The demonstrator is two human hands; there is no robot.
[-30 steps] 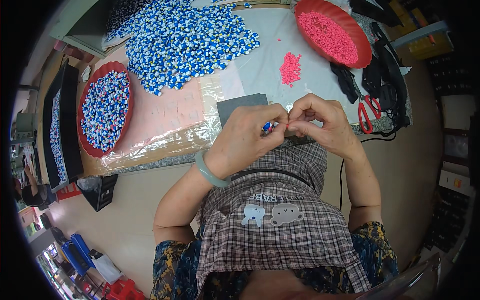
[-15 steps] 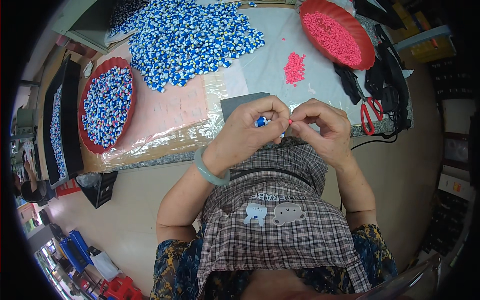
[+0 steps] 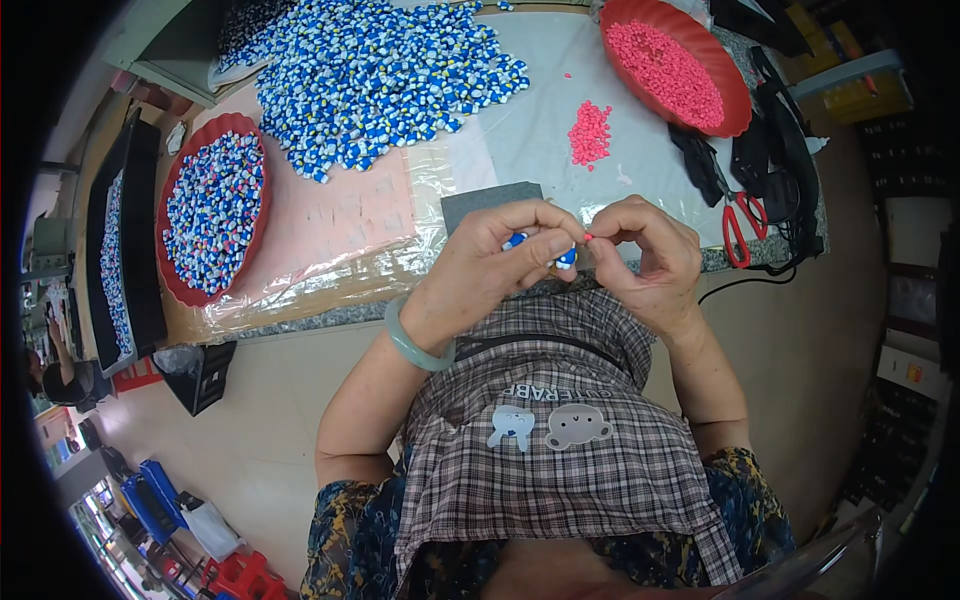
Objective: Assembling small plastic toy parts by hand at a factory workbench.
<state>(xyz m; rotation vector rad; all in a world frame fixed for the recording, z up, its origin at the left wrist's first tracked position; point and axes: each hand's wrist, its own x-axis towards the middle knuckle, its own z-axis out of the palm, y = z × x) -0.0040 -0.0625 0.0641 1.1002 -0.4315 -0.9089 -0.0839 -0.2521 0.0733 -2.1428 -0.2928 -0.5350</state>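
Pinching small blue-and-white plastic pieces (image 3: 515, 241) in left hand (image 3: 490, 268) fingers; right hand (image 3: 645, 255) fingers closed on a tiny pink bead (image 3: 589, 237) just beside. Judged mid-assembly: next, pressing bead precisely into piece.

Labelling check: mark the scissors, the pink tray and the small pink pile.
scissors (image 3: 737, 226), head view, on a red handle.
pink tray (image 3: 737, 120), head view, on its red rim, near side.
pink pile (image 3: 590, 133), head view, middle of the loose heap on the table.
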